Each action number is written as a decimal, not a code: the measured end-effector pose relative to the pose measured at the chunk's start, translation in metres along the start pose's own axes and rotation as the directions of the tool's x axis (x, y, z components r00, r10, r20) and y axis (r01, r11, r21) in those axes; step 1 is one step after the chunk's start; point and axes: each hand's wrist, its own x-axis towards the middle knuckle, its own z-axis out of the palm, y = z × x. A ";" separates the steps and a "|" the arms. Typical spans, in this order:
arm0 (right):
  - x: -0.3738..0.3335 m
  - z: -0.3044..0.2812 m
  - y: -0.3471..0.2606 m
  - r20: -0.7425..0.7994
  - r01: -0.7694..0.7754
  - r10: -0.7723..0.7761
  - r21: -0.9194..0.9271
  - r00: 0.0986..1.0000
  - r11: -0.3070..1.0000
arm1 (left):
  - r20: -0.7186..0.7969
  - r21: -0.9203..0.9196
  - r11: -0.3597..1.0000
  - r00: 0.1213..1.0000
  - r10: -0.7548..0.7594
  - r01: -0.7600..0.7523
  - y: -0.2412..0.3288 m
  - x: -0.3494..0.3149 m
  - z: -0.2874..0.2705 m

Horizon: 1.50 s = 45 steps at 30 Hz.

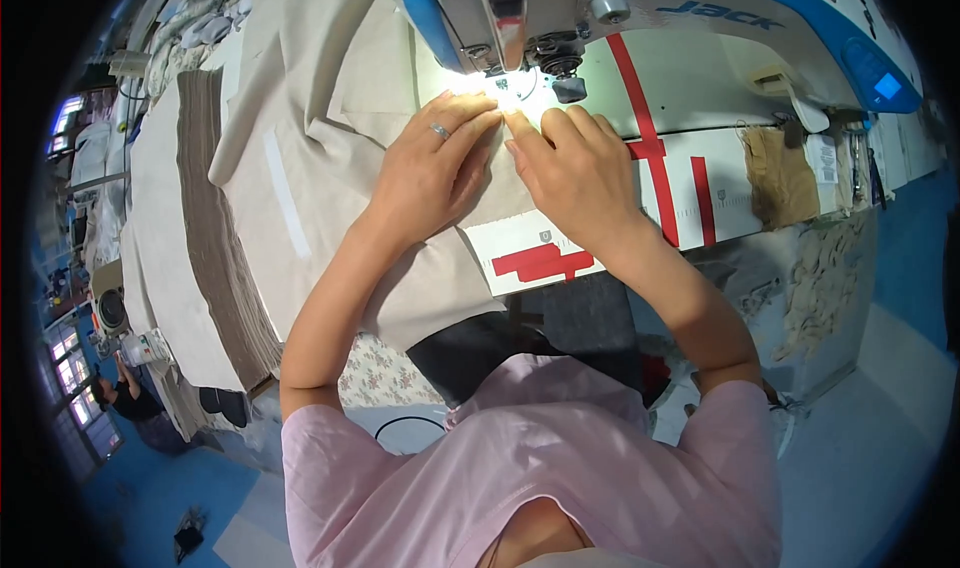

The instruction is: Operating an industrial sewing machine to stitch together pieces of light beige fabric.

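Beige fabric [340,198] spreads over the sewing table, its upper edge reaching the brightly lit needle area of a blue and white sewing machine [505,28]. My left hand [435,163], with a ring on one finger, lies on the fabric just in front of the needle, fingers stretched forward. Close on its right, my right hand [580,173] has its index finger and thumb together at the fabric's edge, the other fingers bent. Glare hides the exact spot where the fingertips meet the cloth.
Red tape strips [655,188] mark the white table plate. A tall stack of folded cloth [215,228] stands at left. A brown cloth piece [778,178] lies at right, below the machine's small lit screen [887,86]. Another person [130,403] is far left.
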 end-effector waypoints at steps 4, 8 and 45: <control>0.004 0.002 0.003 0.001 -0.012 0.012 -0.006 1.000 1.000 | -0.002 0.033 0.999 1.000 -0.001 0.001 -0.009 0.007 -0.001; 0.005 0.005 0.003 -0.004 -0.011 0.011 0.004 1.000 1.000 | -0.012 0.039 0.999 0.999 -0.032 0.033 -0.019 0.013 -0.004; 0.013 -0.003 -0.008 -0.094 0.111 -0.100 0.124 0.991 0.986 | -0.314 0.272 0.651 0.705 -0.636 0.708 0.084 -0.059 0.001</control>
